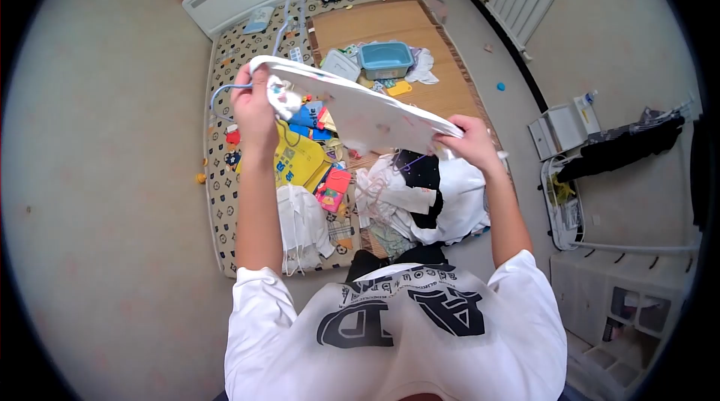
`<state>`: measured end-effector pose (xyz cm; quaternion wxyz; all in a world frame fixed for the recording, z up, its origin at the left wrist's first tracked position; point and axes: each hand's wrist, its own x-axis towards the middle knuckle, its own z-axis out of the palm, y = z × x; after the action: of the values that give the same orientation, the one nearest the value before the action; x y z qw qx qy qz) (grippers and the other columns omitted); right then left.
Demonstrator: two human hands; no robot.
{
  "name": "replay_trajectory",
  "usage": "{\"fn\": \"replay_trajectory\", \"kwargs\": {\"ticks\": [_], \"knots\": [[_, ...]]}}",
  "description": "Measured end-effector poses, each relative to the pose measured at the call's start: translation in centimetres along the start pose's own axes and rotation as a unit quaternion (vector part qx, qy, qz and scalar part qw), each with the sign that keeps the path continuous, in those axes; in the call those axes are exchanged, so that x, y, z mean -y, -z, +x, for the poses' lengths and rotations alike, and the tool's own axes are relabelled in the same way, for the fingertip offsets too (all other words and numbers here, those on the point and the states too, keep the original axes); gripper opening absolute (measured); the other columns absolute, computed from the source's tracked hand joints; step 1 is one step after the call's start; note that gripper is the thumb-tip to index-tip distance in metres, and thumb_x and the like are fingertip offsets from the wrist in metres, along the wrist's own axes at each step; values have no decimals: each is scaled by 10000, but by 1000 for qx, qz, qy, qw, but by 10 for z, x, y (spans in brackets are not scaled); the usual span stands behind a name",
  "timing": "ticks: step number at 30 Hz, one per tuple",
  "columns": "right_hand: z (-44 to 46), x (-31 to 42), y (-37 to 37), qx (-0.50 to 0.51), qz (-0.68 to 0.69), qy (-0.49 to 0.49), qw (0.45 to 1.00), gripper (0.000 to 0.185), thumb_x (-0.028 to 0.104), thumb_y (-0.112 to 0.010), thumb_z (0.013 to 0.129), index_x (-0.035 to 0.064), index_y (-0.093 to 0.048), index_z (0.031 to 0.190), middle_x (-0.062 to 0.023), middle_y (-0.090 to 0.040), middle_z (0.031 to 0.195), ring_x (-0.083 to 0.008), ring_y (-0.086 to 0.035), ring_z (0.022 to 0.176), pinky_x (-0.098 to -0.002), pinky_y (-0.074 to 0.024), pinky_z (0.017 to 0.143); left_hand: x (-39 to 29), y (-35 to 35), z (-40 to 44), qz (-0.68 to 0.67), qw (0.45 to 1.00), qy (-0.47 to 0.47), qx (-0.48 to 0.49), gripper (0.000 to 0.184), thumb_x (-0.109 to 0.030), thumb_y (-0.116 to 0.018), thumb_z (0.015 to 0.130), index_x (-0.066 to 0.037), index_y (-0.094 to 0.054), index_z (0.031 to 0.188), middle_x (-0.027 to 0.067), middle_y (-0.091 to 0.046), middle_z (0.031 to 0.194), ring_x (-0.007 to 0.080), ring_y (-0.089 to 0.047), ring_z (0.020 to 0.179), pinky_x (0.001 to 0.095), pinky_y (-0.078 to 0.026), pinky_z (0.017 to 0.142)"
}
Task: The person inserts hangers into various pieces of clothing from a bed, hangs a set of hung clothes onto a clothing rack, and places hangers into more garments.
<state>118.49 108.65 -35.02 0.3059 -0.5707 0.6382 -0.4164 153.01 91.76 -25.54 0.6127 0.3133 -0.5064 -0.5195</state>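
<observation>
White cloth (360, 112): up above the bed (222, 213), stretched between your hands; should be light, soft, floppy, not fragile; best held by both ends of the thick edge.
Left hand (255, 112): your fingers pinch its upper end.
Right hand (474, 146): your fingers grip the lower end.
Hanger (223, 88): by your left hand, can't tell if gripped too.
Yellow bag (301, 161), clothes pile (461, 195): on the bed below.

Both arms are reaching forward, the left hand (255, 110) lifting higher than the right hand (471, 142). Each hand's fingers are curling closed in a grip, though the left fingertips are perhaps partly hidden.
</observation>
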Motion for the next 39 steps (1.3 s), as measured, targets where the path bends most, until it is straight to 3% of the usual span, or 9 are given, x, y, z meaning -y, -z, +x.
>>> {"fn": "replay_trajectory", "kwargs": {"ticks": [8,11,12,16,19,25,30,36,39], "knots": [[7,10,21,-28,157,14,987,147,143,-757,879,14,-697,915,29,-617,766,-66,-537,707,-227,-422,628,-6,21,-5,-2,996,93,-11,171,-219,-608,996,-62,-661,1036,-29,-632,808,39,-552,625,198,-448,557],[25,5,22,-138,-21,166,976,152,163,-755,860,32,-703,914,9,-580,700,-135,-552,660,-272,-441,621,-20,11,-13,53,991,122,32,211,-238,-595,1004,-57,-668,1084,-34,-641,831,36,-557,634,201,-458,565],[28,13,25,-241,-256,260,899,160,175,-750,833,47,-714,922,-61,-597,750,-213,-591,690,-325,-467,628,-20,7,-13,38,990,119,67,243,-258,-584,1009,-61,-665,1126,-34,-647,841,32,-575,648,200,-461,552],[37,2,3,-164,-110,-74,978,246,129,-706,826,52,-694,1059,-126,-637,933,-260,-633,825,-366,-512,705,-28,-26,-33,39,978,176,101,210,-283,-580,1015,-94,-647,1077,-50,-644,785,18,-560,562,178,-398,436],[34,-23,-51,-194,65,61,977,469,61,-652,807,51,-564,1267,-149,-633,1004,-280,-638,920,-372,-518,786,-21,-46,-41,-23,967,202,155,201,-322,-573,1023,-126,-614,1008,-83,-602,697,-15,-490,469,165,-303,352],[-34,-4,-145,-32,-98,295,950,616,36,-664,711,16,-475,1297,-213,-566,1201,-365,-568,1158,-375,-472,948,-22,-70,-49,-85,953,232,175,211,-326,-542,1037,-117,-572,1031,-23,-643,759,19,-573,529,165,-304,348],[-37,-21,-177,56,59,120,989,440,124,-754,799,27,-645,1214,-179,-691,1090,-326,-670,1021,-351,-512,876,-16,-56,-43,-86,965,218,116,198,-290,-506,1051,-97,-550,1061,37,-677,799,53,-593,544,175,-310,357],[-32,13,-142,24,267,-20,963,227,126,-737,908,-14,-718,1086,-61,-750,1001,-94,-666,909,-285,-526,793,56,31,-40,173,967,164,91,290,-297,-484,1057,-66,-649,998,28,-688,784,109,-641,605,262,-425,460],[-23,4,-130,13,239,-41,970,221,166,-741,916,0,-726,1059,-30,-744,932,-77,-648,827,-260,-512,733,69,57,-56,482,858,102,143,322,-297,-481,1059,-40,-673,1086,13,-672,808,106,-624,607,274,-471,533]]}}
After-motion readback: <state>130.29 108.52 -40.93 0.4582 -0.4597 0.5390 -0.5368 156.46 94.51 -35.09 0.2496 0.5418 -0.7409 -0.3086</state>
